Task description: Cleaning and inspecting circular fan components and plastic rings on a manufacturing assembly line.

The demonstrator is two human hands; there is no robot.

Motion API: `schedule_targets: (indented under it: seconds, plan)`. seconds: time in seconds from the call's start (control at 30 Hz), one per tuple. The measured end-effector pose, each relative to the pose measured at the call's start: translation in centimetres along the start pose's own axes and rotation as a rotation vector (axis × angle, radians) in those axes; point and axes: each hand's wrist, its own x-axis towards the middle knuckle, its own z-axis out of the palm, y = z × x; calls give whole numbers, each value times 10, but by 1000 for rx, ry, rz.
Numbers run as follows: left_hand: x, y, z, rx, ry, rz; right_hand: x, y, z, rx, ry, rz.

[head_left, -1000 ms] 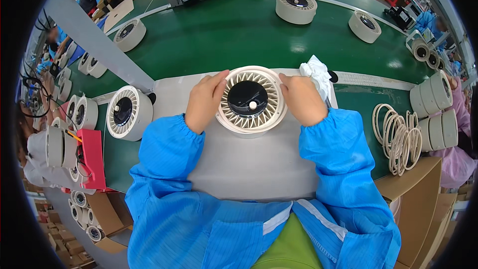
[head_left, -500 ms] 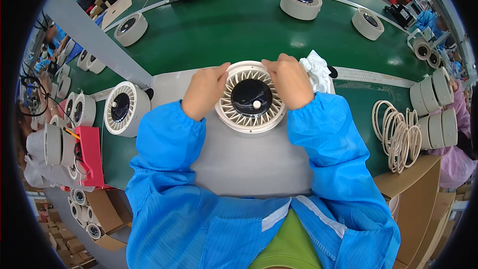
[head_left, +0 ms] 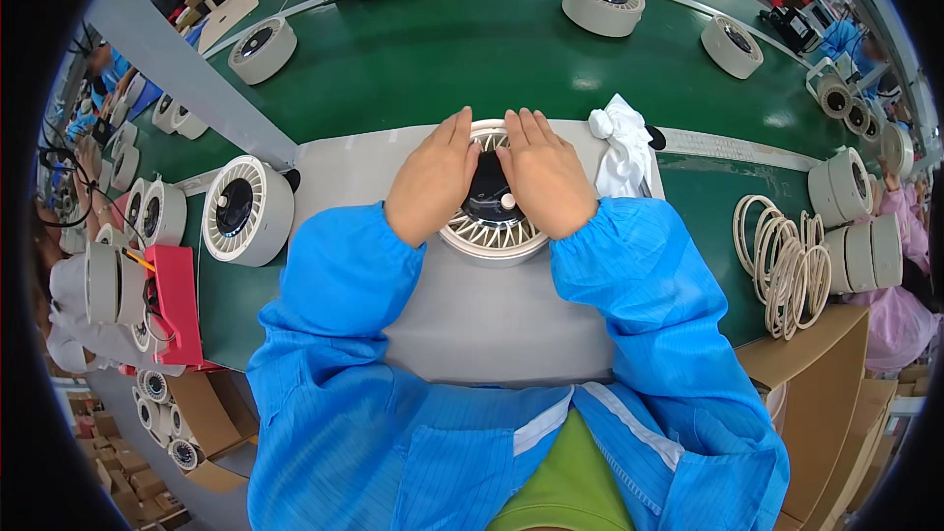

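A round cream fan unit [head_left: 492, 239] with radiating fins and a glossy black centre sits in front of me on a grey mat [head_left: 472, 324]. A small pale knob shows on the black disc. My left hand [head_left: 433, 177] lies flat over the left part of the unit, fingers stretched forward and together. Over the right part rests my right hand [head_left: 547, 172], its fingers straight and its thumb toward the black centre. Between them they hide much of the unit's far rim and sides. Neither hand is wrapped around anything.
Right of the unit lies a crumpled white cloth [head_left: 621, 146]. Coiled cream cable [head_left: 782, 265] is farther right, near stacked round housings [head_left: 865, 254]. Another fan unit [head_left: 248, 210] stands at left beside a red holder [head_left: 177, 305]. More units ride the green belt [head_left: 433, 59] beyond.
Both hands have gone from gripping the unit's far rim with bent fingers to lying flat over its top. The units on the belt have shifted slightly right.
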Motion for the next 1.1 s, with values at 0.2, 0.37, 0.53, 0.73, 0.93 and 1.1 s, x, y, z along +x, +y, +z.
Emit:
schedule_targets:
  seconds: [0.2,0.37,0.53,0.73,0.93,1.1]
  plan:
    - [3,-5,-4,-83,-70,219,-4,1,1,-20,36,7]
    - [12,11,-17,-2,-396,4,3,4,-15,195,-216,58]
    - [-8,-2,2,-564,-8,53,3,15,-6,466,4,-70]
    - [-41,19,-1,-559,387,58,17,76,3,759,338,115]
    - [-73,-10,6,78,144,678,-43,188,-99,-209,106,841]
    - [16,-19,23,146,185,466,-102,258,-114,-330,-32,1150]
